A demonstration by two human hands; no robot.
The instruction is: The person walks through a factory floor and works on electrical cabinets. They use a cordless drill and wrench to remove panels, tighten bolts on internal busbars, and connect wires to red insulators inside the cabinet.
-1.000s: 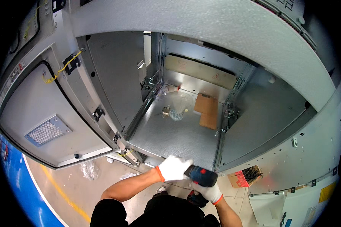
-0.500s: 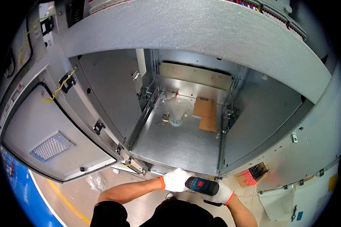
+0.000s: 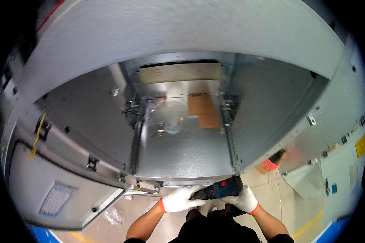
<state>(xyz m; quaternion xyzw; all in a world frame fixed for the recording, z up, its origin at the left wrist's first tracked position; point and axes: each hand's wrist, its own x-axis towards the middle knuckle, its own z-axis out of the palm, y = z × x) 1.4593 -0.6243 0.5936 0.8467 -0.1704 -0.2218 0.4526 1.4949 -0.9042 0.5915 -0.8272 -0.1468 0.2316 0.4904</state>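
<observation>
A blue and black cordless drill is held level in front of me, just below the front edge of an open grey metal cabinet. My right hand, in a white glove with a red cuff, grips its handle. My left hand, gloved the same way, wraps the drill's front end. Both hands sit close together over my dark clothing, near the cabinet's lower lip.
The cabinet's door hangs open at the left with a vent grille. Inside lie a brown cardboard piece and a clear plastic bag at the back. A red object sits on the floor at the right.
The view has swung right and closer to the cabinet, so the opening now fills the centre. Both hands stay on the drill, which has turned from pointing lower right to lying level.
</observation>
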